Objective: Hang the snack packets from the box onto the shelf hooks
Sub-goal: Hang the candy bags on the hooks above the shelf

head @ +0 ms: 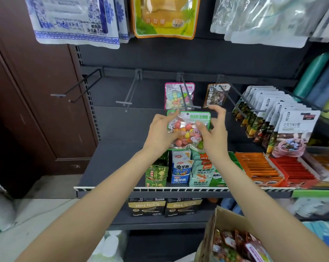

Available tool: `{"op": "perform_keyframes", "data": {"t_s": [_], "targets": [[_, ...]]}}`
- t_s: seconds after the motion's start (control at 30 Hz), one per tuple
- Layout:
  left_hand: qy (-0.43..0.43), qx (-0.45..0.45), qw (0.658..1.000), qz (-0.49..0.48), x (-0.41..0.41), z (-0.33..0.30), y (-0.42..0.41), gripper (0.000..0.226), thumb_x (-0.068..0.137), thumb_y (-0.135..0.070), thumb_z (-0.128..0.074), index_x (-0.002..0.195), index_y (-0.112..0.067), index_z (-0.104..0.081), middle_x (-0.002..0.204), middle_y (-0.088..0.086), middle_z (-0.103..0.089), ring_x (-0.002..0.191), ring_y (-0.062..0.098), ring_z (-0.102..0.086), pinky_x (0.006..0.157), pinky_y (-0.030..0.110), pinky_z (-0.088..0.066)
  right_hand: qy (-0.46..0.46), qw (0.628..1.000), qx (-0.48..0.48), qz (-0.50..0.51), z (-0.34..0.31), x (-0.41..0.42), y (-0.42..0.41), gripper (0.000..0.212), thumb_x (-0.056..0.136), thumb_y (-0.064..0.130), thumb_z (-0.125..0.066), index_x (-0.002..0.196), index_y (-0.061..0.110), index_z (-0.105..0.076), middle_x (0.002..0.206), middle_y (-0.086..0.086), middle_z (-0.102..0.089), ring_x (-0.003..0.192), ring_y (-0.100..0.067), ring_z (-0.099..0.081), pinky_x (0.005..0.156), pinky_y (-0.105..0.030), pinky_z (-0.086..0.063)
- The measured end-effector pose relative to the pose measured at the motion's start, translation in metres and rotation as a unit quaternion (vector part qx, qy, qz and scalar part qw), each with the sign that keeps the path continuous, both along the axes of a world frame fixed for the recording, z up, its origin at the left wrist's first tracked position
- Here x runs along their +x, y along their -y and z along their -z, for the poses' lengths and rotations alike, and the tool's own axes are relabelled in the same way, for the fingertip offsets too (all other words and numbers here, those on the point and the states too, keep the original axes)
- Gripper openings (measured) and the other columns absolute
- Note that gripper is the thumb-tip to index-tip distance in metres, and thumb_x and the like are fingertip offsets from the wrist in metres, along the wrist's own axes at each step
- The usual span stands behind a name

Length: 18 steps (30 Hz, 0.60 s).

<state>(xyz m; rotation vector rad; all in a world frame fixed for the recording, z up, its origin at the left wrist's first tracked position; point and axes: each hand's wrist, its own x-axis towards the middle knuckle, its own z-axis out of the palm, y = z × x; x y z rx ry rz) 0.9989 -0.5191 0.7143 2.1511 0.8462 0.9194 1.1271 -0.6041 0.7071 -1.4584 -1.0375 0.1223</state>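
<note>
A green-edged candy packet (pixel 188 127) with round striped sweets is held up in front of the shelf. My left hand (pixel 160 132) grips its left side. My right hand (pixel 213 129) touches its right side with the thumb on the front and the upper fingers spread. Its top edge sits just below the tip of a hook (pixel 186 97) that carries a pink-edged candy packet (pixel 178 95). The cardboard box (pixel 226 237) with more packets is at the bottom right.
Two bare hooks (pixel 129 91) (pixel 78 87) stick out to the left. A brown packet (pixel 216 94) and a row of white chocolate packets (pixel 284 120) hang to the right. Snack boxes (pixel 180 171) fill the shelf (pixel 160 189) below. A brown door (pixel 27 91) stands left.
</note>
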Motion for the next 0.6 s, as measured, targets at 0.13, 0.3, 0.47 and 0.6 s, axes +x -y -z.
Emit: {"op": "perform_keyframes", "data": {"t_s": [0.13,0.3,0.47,0.6], "targets": [[-0.007,0.018,1.0,-0.014,0.005,0.006,-0.003,0.067,0.084,-0.026,-0.069,0.143,-0.032,-0.037,0.111,-0.001,-0.041,0.095,0.006,-0.04,0.081,0.012,-0.031,0.135,0.988,-0.029,0.066,0.007,-0.002,-0.004,0.023,0.094,0.01,-0.053,0.114,0.019,-0.06,0.1,-0.003,-0.058,0.072,0.005,-0.051,0.067,-0.002,-0.036],[-0.005,0.027,1.0,-0.016,0.012,0.011,-0.013,0.068,0.086,-0.024,-0.068,0.144,-0.032,-0.034,0.109,-0.001,-0.039,0.094,0.005,-0.039,0.077,0.008,-0.029,0.137,0.987,-0.053,0.071,0.012,0.005,-0.012,0.035,0.094,0.013,-0.054,0.127,0.025,-0.058,0.095,0.001,-0.053,0.067,0.001,-0.047,0.067,-0.001,-0.035],[-0.007,0.019,1.0,-0.016,0.034,0.01,-0.045,0.07,0.089,-0.009,-0.063,0.146,-0.03,-0.03,0.107,0.001,-0.037,0.089,0.009,-0.039,0.079,-0.006,-0.023,0.143,0.977,-0.141,0.065,0.004,0.019,-0.037,0.039,0.095,0.015,-0.054,0.134,0.015,-0.051,0.108,-0.004,-0.046,0.095,-0.01,-0.048,0.077,-0.007,-0.028],[-0.03,-0.006,0.999,-0.022,0.065,0.004,-0.087,0.07,0.09,0.001,-0.054,0.148,-0.026,-0.026,0.113,0.004,-0.036,0.093,0.009,-0.037,0.084,0.004,-0.022,0.157,0.963,-0.208,0.064,-0.002,0.044,-0.08,0.05,0.096,0.01,-0.049,0.144,0.019,-0.038,0.114,-0.011,-0.048,0.109,-0.022,-0.046,0.089,-0.021,-0.034]]}}
